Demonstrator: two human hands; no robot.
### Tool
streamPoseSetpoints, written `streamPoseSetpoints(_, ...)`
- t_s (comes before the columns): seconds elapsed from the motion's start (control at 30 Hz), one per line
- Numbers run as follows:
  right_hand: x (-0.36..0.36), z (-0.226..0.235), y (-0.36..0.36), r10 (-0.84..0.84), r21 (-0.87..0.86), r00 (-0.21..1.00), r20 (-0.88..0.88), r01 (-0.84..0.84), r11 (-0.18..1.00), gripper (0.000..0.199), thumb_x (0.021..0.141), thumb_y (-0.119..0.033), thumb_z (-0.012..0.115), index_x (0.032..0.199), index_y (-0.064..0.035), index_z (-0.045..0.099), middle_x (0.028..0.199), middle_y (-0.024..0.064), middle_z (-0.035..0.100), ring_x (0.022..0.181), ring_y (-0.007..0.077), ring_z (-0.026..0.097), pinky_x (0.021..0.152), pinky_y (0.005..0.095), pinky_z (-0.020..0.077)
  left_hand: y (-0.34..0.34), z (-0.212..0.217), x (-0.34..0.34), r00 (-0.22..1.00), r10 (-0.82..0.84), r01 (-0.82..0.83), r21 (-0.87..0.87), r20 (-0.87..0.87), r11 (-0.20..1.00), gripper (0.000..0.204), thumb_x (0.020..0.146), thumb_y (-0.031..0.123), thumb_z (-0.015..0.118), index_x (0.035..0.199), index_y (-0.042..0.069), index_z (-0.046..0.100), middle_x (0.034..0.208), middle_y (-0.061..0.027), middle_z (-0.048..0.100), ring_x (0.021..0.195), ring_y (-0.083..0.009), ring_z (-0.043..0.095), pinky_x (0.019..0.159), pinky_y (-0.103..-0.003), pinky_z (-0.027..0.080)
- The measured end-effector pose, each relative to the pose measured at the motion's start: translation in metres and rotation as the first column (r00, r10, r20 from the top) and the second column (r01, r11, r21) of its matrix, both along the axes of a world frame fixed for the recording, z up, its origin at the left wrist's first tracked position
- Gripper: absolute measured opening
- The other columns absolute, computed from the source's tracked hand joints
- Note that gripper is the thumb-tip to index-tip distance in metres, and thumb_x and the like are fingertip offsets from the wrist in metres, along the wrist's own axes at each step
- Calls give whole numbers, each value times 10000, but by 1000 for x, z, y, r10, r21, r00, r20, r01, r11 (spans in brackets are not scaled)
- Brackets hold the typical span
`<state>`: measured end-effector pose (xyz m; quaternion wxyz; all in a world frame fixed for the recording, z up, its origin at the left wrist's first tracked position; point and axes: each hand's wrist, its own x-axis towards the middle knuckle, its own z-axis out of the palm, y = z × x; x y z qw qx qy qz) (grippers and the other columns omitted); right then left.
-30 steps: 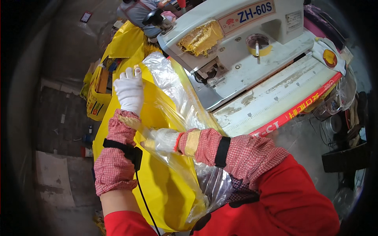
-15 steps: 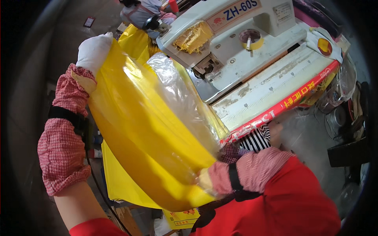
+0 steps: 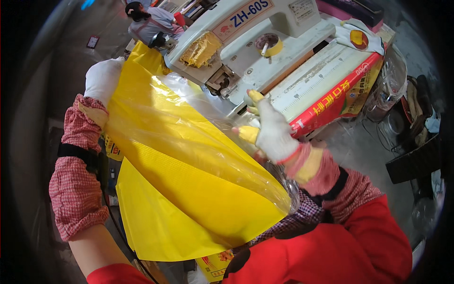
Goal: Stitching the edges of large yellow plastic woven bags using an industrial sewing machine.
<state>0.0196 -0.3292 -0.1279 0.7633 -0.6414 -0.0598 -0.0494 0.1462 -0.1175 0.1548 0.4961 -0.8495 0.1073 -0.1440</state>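
L hand [image 3: 102,81] gripping yellow sheet [image 3: 203,177] edge; R hand [image 3: 273,130] fingers spread, nr counter [image 3: 309,78] front edge, L end.

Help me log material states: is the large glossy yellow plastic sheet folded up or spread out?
Spread out, though rippled: the sheet fans from the white-gloved left hand down to a wide lower edge.

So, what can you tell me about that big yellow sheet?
The yellow sheet looks like thin, flexible plastic with a fine woven texture, shiny where light strikes it. The left hand's grip holds its upper left edge; from there it spreads down toward the person in broad, loose folds. Clear film lies across part of it. It is left of the pale machine. Whether it is a bag can't be told.
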Motion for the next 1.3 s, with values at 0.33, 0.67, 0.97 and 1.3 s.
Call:
streamPoseSetpoints(0.33, -21, 33, -2, 443, 337, 888, -118, -384, 860, 494, 746, -71, 542, 1216, 30, 429, 883, 177, 625, 752, 193, 628, 634, 282, 482, -2, -17, 5, 999, -32, 32, -11, -36, 999, 215, 873, 178, 415, 951, 64, 580, 865, -129, 631, 809, -307, 610, 690, -396, 487)
streamPoseSetpoints(0.67, 18, 14, 16, 516, -646, 840, -168, -489, 586, 433, 708, -406, 610, 937, -39, 608, 835, 178, 626, 770, 280, 614, 679, 372, 460, 21, 4, 21, 998, 20, -27, -120, -59, 992, 244, 866, 177, 399, 935, 49, 595, 887, -153, 629, 840, -334, 599, 713, -398, 475)
streamPoseSetpoints(0.97, -46, 33, 53, 401, -201, 916, 21, -389, 899, 245, 800, -235, 535, 977, -66, 547, 792, 134, 587, 703, 270, 585, 671, 365, 469, 41, -122, 88, 960, -64, 161, -351, 271, 922, 236, 848, 217, 425, 832, 70, 609, 775, -140, 619, 753, -327, 609, 637, -426, 481)
streamPoseSetpoints(1.3, -75, -55, -60, 725, 794, 333, -602, 153, 589, 272, 843, -203, 544, 1038, -14, 563, 910, 102, 624, 807, 194, 594, 758, 326, 480, 36, -290, 46, 925, -378, 254, -692, -30, 676, 161, 802, 81, 449, 911, 99, 566, 844, -117, 591, 672, -314, 591, 575, -395, 474)
